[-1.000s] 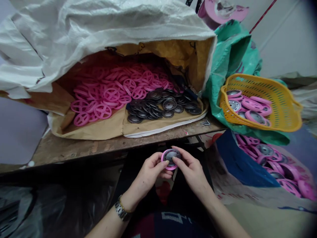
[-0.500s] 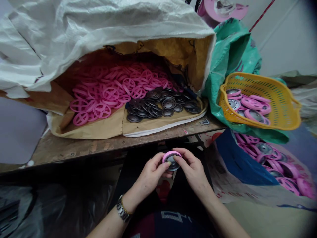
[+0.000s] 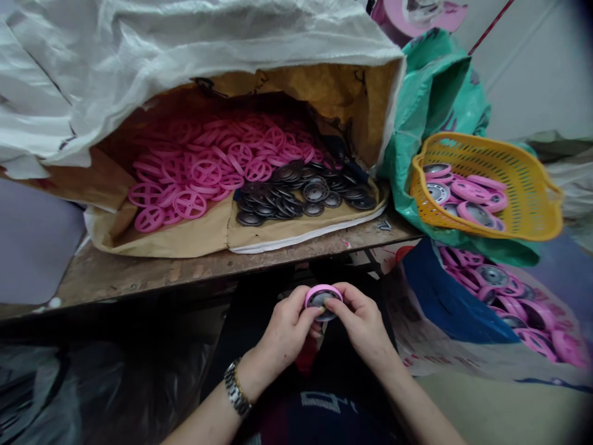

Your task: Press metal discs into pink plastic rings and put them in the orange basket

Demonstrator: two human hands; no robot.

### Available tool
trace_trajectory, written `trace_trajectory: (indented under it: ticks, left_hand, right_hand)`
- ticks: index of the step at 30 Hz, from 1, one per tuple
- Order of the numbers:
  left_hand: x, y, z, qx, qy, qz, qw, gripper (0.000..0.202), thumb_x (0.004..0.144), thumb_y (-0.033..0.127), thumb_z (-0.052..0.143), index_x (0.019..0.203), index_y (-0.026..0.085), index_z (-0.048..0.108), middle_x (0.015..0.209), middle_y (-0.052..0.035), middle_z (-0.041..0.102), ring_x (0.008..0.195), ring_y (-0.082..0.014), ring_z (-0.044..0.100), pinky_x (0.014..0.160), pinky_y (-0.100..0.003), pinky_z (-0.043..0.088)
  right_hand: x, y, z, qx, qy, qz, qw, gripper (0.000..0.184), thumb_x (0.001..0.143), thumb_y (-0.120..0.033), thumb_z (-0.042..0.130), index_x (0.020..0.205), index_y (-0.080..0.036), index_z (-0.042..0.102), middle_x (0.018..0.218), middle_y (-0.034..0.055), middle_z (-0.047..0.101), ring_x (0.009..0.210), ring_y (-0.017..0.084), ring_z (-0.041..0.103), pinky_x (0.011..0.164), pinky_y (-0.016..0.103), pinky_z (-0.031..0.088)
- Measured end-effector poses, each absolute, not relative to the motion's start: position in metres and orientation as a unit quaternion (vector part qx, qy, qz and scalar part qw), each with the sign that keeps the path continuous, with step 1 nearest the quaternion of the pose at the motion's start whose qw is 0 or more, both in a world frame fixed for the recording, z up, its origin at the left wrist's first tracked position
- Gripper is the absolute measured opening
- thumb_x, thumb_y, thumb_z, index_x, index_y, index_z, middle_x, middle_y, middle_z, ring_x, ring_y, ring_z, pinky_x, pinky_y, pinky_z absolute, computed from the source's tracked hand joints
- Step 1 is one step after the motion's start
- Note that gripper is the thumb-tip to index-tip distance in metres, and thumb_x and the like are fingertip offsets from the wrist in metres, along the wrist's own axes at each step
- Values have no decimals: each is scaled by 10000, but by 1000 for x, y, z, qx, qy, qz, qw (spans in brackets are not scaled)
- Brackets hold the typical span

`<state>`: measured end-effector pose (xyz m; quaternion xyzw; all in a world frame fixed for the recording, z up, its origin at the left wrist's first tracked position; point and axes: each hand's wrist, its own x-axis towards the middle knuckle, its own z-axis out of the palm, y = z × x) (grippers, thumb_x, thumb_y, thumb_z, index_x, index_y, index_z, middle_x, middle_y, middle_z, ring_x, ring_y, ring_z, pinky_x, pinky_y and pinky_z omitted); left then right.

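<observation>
Low centre of the frame — the left hand (image 3: 288, 327) and right hand (image 3: 364, 321) pinch a round pink plastic wheel with a dark disc (image 3: 323, 301) between their fingertips, both closed on its rim.

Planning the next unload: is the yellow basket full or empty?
Partly full: the yellow basket holds several pink wheels with grey centres, gathered at its left end, below the rim.

Pink spoked rings (image 3: 194, 179) and dark grey discs (image 3: 301, 194) are seen in a white sack (image 3: 185, 49) lined brown; a yellow basket (image 3: 523, 185) is backed by green sheet (image 3: 440, 93)
</observation>
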<state>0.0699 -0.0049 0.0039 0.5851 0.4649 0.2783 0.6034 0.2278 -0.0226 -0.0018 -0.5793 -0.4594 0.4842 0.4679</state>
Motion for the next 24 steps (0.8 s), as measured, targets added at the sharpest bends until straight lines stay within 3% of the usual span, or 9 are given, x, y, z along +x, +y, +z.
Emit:
trace_trajectory:
  ticks: [4, 10, 15, 19, 24]
  left_hand:
    - [78, -3, -4, 560, 481, 281, 613, 178, 879, 337, 517, 941, 179, 569, 654, 27, 595, 537, -146, 622, 528, -254, 545]
    - [74, 0, -6, 520, 459, 285, 661, 310, 901, 425, 514, 1084, 182, 573, 791, 4, 620, 603, -145, 647, 569, -261, 577]
    - [65, -2, -5, 555, 460, 270, 639, 325, 932, 456, 473, 1084, 189, 578, 761, 1, 620, 608, -149, 639, 572, -243, 550]
    - [64, -5, -2, 591, 445, 236, 629, 336, 938, 465, 458, 1107, 194, 564, 812, -10, 616, 632, -158, 644, 573, -250, 545]
    - [69, -5, -1, 602, 443, 229, 623, 342, 934, 454, 441, 1071, 165, 560, 735, -5, 586, 580, -155, 614, 534, -248, 529]
  right_hand:
    - [230, -19, -12, -583, -450, 490, 466, 192, 804, -369, 648, 828, -181, 681, 723, -8, 651, 686, 156, 570, 652, 257, 436]
    - [233, -11, -17, -542, -428, 563, 454, 282, 764, -449, 693, 827, -176, 661, 744, 3, 645, 709, 164, 565, 677, 274, 447]
    - [226, -15, -12, -526, -444, 569, 449, 265, 782, -445, 678, 834, -186, 653, 743, -17, 605, 714, 151, 537, 685, 264, 428]
    - [223, -21, -11, -528, -436, 558, 469, 208, 787, -384, 652, 749, -181, 629, 666, -36, 548, 652, 131, 485, 636, 247, 397]
    - [225, -25, -8, -531, -422, 546, 492, 215, 756, -376, 648, 679, -187, 577, 613, -47, 498, 604, 121, 442, 598, 240, 370]
